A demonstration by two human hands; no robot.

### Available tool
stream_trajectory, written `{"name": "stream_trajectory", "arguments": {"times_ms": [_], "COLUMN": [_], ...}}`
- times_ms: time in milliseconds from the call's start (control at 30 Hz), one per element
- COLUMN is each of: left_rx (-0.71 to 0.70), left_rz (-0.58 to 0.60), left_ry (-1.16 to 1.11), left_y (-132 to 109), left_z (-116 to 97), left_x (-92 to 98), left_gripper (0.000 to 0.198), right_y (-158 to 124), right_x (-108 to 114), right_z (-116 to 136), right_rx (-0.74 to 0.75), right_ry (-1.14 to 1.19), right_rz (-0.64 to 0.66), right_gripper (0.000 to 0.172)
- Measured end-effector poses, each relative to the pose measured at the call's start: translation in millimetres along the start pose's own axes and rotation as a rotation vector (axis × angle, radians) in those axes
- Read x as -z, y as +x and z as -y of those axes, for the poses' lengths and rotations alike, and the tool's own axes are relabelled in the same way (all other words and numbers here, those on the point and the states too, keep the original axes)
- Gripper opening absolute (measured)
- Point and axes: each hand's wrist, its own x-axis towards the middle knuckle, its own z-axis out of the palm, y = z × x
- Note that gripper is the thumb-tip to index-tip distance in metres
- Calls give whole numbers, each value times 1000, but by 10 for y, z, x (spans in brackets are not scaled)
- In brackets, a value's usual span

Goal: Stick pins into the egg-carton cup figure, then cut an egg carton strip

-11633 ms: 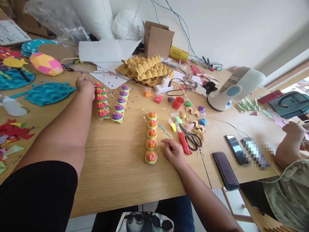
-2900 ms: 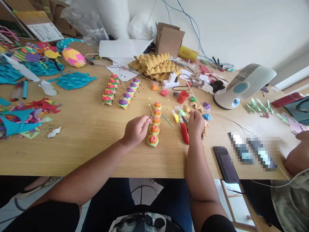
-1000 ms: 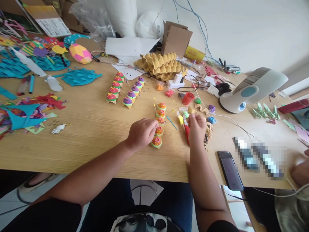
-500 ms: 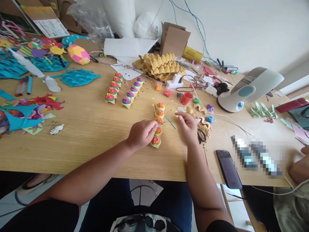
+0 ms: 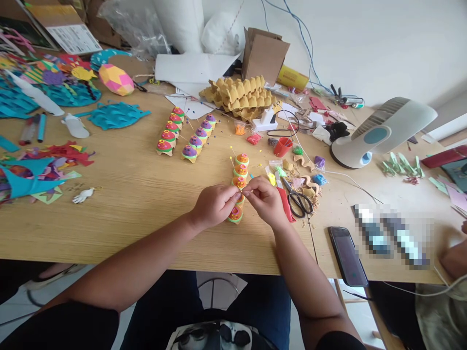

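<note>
An orange egg-carton strip, its bumps trimmed with green, pink and yellow clay, stands lengthwise in front of me. Yellow-tipped thin sticks jut from its far part. Over its middle, my left hand is closed in a pinch from the left. My right hand pinches from the right, and the fingertips of both hands meet there. Whatever they pinch is too small to make out. Part of the strip is hidden behind the fingers. Beside my right hand lie black-handled scissors and a red-handled tool.
A red strip and a purple strip stand farther left. Stacked egg trays, a red cup and clay packets lie behind. A fan and a phone are at right. Another person's arm rests at the right edge.
My right hand has moved left to meet my left hand over the orange strip, uncovering the scissors and red-handled tool. My left hand stays nearly in place.
</note>
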Motion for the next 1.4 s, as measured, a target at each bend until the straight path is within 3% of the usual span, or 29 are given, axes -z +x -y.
{"name": "stream_trajectory", "arguments": {"times_ms": [200, 333, 400, 467, 567, 633, 733, 867, 933, 1067, 1200, 1400], "left_rx": [139, 143, 142, 139, 115, 89, 52, 23, -2, -41, 7, 93], "left_rz": [119, 81, 59, 41, -3, -45, -85, -83, -78, -87, -97, -16], "left_ry": [-385, -398, -392, -363, -253, -170, -92, -39, -7, 14, -58, -344], "left_y": [13, 0, -5, -7, -6, -4, 0, 9, 14, 15, 6, 2], "left_z": [-23, -11, -8, -7, 0, 12, 30, 25, 14, -2, -17, -46], "left_x": [37, 34, 29, 20, 1, -14, -31, -26, -20, -18, -15, 16], "left_gripper": [32, 35, 35, 36, 34, 30, 27, 27, 28, 27, 31, 34], "right_y": [-24, 24, 48, 56, 51, 53, 61, 33, 7, -39, -46, -12], "right_x": [-40, 204, 432, 660, 849, 823, 606, 253, 132, 17, 1, 24], "right_z": [-35, -248, -390, -515, -599, -561, -385, -139, -83, -86, -96, 19], "right_rx": [-47, -164, -275, -360, -435, -427, -289, -134, -97, -144, -208, 20], "right_ry": [166, 170, -10, -305, -664, -713, -499, -105, -41, 7, 93, 19], "right_rz": [-95, -470, -685, -750, -707, -627, -410, -55, 38, 15, 16, -6], "right_gripper": [20, 29, 32, 35, 35, 33, 36, 26, 22, 24, 31, 21]}}
